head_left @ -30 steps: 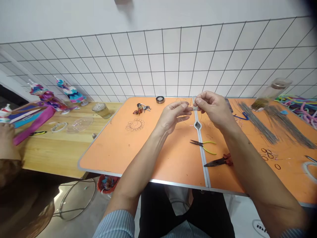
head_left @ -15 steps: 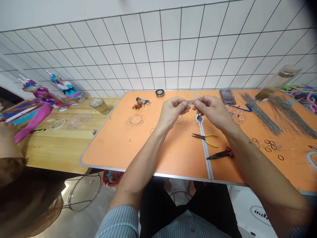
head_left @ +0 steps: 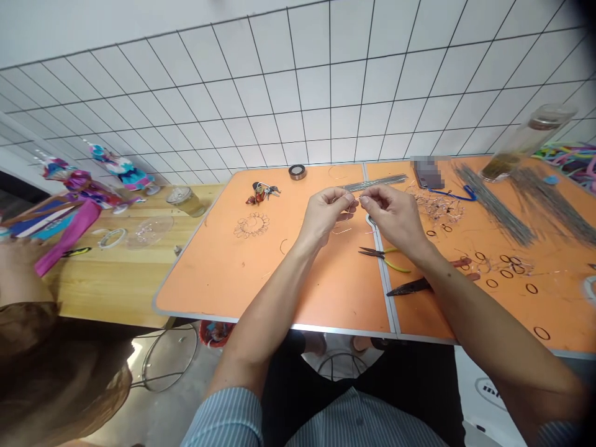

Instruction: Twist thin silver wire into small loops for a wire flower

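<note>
My left hand [head_left: 323,217] and my right hand [head_left: 393,217] meet above the orange table, fingertips nearly touching. Each one is closed in a pinch on a thin wire [head_left: 358,198], of which only a short bit shows between them. Just beyond the fingers lies a bundle of straight wires [head_left: 376,182]. Yellow-handled pliers [head_left: 372,252] rest below my right hand. Partly covered by my right forearm are red-handled pliers [head_left: 410,287]. Left of my left hand lies a ring of looped wire [head_left: 251,225].
Tape [head_left: 297,172], keys [head_left: 263,193] and a phone [head_left: 428,173] lie towards the wall. On the right are grey wire bundles [head_left: 496,205], a tilted glass bottle [head_left: 526,143] and small dark rings [head_left: 531,288]. A co-worker's arm [head_left: 18,273] is at the far left.
My view has shifted slightly. My right hand has moved a little left and down, uncovering the wire bundle behind it. Both hands stay pinched together.
</note>
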Action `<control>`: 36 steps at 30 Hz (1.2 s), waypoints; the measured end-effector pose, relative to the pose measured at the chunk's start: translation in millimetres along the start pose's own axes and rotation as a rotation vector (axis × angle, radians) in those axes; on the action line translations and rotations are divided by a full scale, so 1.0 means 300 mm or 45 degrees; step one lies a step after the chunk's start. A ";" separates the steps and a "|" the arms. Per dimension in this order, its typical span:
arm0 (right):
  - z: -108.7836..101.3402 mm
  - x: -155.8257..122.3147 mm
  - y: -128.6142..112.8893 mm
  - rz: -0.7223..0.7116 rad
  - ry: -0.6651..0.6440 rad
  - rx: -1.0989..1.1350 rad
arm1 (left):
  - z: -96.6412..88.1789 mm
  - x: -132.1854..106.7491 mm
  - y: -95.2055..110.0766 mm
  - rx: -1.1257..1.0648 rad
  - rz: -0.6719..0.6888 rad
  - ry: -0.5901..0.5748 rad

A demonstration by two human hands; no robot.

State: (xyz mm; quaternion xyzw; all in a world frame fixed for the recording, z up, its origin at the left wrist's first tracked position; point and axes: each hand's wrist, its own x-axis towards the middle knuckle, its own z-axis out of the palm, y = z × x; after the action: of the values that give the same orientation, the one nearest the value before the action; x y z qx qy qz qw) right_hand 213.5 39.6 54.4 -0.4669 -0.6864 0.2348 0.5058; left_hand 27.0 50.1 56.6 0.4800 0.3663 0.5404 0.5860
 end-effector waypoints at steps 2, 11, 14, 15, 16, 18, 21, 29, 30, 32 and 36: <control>0.002 -0.006 0.000 -0.067 0.001 -0.066 | 0.001 -0.003 0.001 0.002 -0.012 0.011; 0.029 -0.011 0.017 -0.223 0.047 -0.208 | 0.012 -0.009 -0.010 0.085 0.038 0.051; 0.032 -0.013 0.008 -0.181 0.033 -0.216 | 0.009 -0.011 -0.009 0.086 0.039 0.040; 0.032 -0.013 0.004 -0.170 0.024 -0.222 | 0.008 -0.011 -0.008 0.091 0.036 0.035; 0.032 -0.013 0.001 -0.165 0.019 -0.230 | 0.008 -0.012 -0.007 0.099 0.031 0.032; 0.033 -0.013 -0.003 -0.172 0.018 -0.245 | 0.009 -0.012 -0.006 0.115 0.023 0.035; 0.034 -0.014 -0.006 -0.189 0.027 -0.247 | 0.011 -0.010 -0.012 0.113 0.011 0.042; 0.035 -0.020 -0.006 -0.163 0.044 -0.194 | 0.005 -0.009 -0.001 0.083 0.009 0.028; 0.034 -0.020 -0.005 -0.135 0.038 -0.166 | 0.003 -0.010 0.005 0.082 0.009 0.026; 0.031 -0.019 -0.005 -0.046 0.010 -0.083 | -0.001 -0.010 0.014 0.086 0.012 0.023; 0.022 -0.014 -0.028 0.163 -0.065 0.114 | -0.008 -0.007 0.017 0.129 0.022 0.016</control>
State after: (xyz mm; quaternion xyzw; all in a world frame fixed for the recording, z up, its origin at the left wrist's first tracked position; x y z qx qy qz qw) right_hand 204.3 33.1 56.8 -0.4805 -0.6566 0.3092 0.4924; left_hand 22.9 48.3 60.6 0.5089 0.3926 0.5291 0.5540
